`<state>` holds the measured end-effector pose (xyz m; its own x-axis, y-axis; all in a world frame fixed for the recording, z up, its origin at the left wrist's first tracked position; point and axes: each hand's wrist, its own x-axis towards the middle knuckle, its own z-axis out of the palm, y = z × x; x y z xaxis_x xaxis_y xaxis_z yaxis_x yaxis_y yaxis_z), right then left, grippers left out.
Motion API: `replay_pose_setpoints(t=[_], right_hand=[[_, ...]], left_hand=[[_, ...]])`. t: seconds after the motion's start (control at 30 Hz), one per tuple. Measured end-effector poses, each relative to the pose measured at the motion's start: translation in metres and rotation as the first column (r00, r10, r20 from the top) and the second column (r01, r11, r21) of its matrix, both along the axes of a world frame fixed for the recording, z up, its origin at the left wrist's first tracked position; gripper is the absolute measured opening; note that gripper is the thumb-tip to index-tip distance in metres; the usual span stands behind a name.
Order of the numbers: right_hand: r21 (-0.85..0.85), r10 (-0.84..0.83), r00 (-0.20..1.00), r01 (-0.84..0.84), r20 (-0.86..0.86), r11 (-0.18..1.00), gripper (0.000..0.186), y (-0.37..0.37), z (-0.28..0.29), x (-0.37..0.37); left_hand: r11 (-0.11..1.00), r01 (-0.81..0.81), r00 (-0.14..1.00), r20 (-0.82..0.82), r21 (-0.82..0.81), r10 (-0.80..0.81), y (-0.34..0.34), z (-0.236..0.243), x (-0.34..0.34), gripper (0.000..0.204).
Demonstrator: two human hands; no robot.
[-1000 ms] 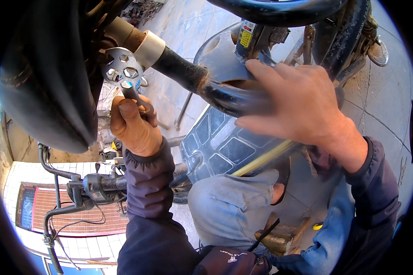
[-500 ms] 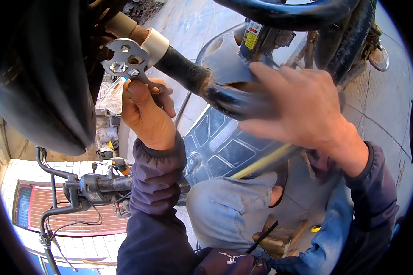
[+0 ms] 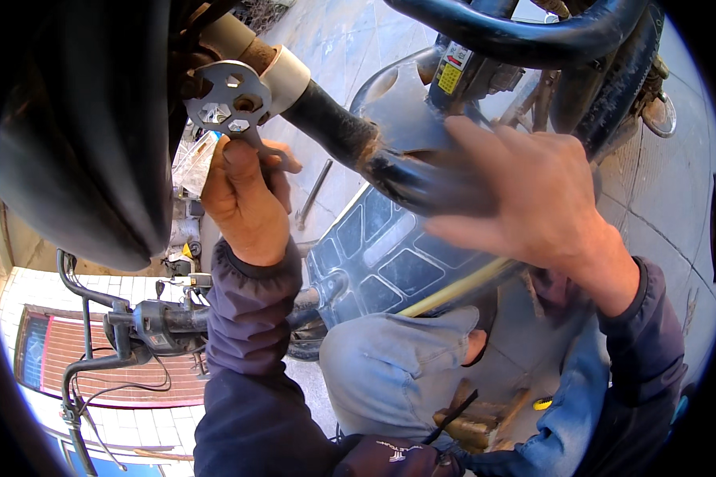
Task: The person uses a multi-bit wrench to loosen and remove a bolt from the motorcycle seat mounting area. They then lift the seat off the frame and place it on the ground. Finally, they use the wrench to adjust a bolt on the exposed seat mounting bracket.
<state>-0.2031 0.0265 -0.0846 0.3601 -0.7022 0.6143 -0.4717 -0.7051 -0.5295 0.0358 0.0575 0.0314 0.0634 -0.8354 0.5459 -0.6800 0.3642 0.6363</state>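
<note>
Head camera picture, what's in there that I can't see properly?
All in the head view:
Multi-hole wrench: handle partly hidden by the left hand.
Black tube: partly hidden behind the right hand.
That hand's fingers: blurred, so its grip is unclear.
Black seat-like part: edge lost in the dark rim.
Yellow thing at lower right: too small to name.

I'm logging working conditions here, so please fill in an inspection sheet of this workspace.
Surface: grey paved floor, visible joints.
Job's things: multi-hole wrench; black tube with pale collar.
Clutter: metal bar on the floor; wooden piece near the legs.
Hands: left hand grips the wrench; right hand blurred at the tube, grip unclear.
Cables: thin dark cable by the handlebar.
Surroundings: white tiled wall, brown slatted panel.
</note>
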Motion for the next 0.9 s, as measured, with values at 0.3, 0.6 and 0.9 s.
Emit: replay_pose_setpoints(t=[0.3,0.6,0.9], right_hand=[[-0.025,0.007,1.000,-0.007,0.025,1.000,0.076,-0.001,-0.001,-0.002],[-0.005,0.002,1.000,-0.002,0.004,1.000,0.074,0.001,0.000,-0.004],[-0.114,-0.018,0.992,0.032,0.128,0.993,0.062,-0.001,0.001,0.000]], left_hand=[[0.996,-0.069,0.998,-0.017,-0.047,0.068,-0.001,-0.008,-0.007,0.046],[0.987,-0.041,0.997,-0.076,-0.154,0.029,-0.011,-0.017,-0.014,0.047],[1.000,-0.009,1.000,-0.028,-0.001,0.009,-0.005,-0.017,-0.021,0.052]])
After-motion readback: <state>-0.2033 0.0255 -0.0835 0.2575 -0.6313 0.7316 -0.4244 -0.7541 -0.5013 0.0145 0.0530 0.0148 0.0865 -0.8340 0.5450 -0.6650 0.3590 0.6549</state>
